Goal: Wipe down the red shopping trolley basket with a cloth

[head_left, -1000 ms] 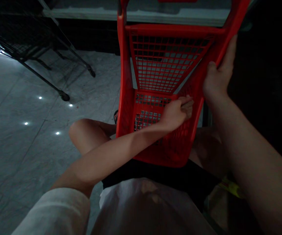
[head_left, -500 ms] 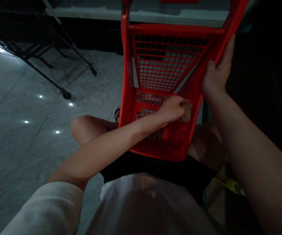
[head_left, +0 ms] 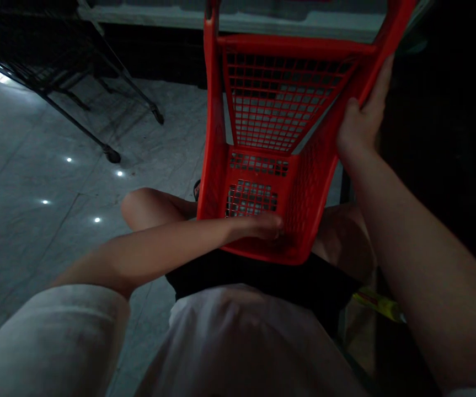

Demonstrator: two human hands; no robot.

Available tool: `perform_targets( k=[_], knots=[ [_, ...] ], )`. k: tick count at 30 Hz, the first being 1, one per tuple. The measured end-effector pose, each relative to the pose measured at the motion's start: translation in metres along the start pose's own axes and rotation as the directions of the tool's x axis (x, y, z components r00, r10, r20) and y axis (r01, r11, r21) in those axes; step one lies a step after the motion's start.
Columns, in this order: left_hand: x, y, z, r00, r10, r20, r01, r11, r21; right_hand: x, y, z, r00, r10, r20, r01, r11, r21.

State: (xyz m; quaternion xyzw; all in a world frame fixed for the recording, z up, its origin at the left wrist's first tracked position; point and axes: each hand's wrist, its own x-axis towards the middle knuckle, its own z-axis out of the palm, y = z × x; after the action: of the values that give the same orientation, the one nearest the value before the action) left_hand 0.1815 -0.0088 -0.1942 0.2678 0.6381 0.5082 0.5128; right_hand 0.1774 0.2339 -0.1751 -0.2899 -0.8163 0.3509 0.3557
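A red plastic shopping trolley basket [head_left: 295,47] with mesh walls stands tilted up over my lap. My right hand [head_left: 362,118] grips its upper right rail. Low in the basket, my left hand [head_left: 265,226] rests against the near wall, its fingers curled. Whether it holds anything is hidden from this view. The small tan object seen earlier does not show now.
A black wire cart frame [head_left: 80,71] on casters stands at the upper left on a grey tiled floor [head_left: 26,149]. A white ledge [head_left: 238,22] runs along the top. A yellow package [head_left: 378,305] lies low at the right, below my bare knee [head_left: 142,208].
My left hand has moved down and left from the basket's right wall to its near lower part. The tan object no longer shows. The basket has shifted slightly upward.
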Motion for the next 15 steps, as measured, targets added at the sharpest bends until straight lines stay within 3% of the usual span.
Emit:
perform_targets(
  k=[5, 7, 9, 12, 15],
  knots=[
    [-0.010, 0.021, -0.005, 0.988, -0.148, 0.042, 0.145, 0.987, 0.064, -0.001, -0.009, -0.002, 1.000, -0.006, 0.019, 0.008, 0.995, -0.100],
    [-0.017, 0.033, -0.008, 0.995, -0.093, 0.028, 0.092, 0.996, 0.019, 0.002, -0.007, -0.001, 1.000, -0.007, 0.025, 0.010, 0.993, -0.120],
    [-0.025, 0.039, -0.010, 0.999, 0.032, -0.013, -0.032, 0.999, 0.024, 0.006, -0.003, 0.000, 1.000, -0.004, 0.015, 0.006, 0.991, -0.132],
    [-0.042, 0.026, -0.013, 0.988, 0.144, 0.052, -0.152, 0.965, 0.214, 0.011, 0.004, 0.003, 1.000, -0.019, 0.012, 0.021, 0.986, -0.164],
    [-0.054, -0.003, -0.016, 0.963, 0.063, 0.262, -0.164, 0.910, 0.382, 0.016, 0.008, 0.004, 1.000, -0.002, 0.011, 0.004, 0.981, -0.196]
  ],
)
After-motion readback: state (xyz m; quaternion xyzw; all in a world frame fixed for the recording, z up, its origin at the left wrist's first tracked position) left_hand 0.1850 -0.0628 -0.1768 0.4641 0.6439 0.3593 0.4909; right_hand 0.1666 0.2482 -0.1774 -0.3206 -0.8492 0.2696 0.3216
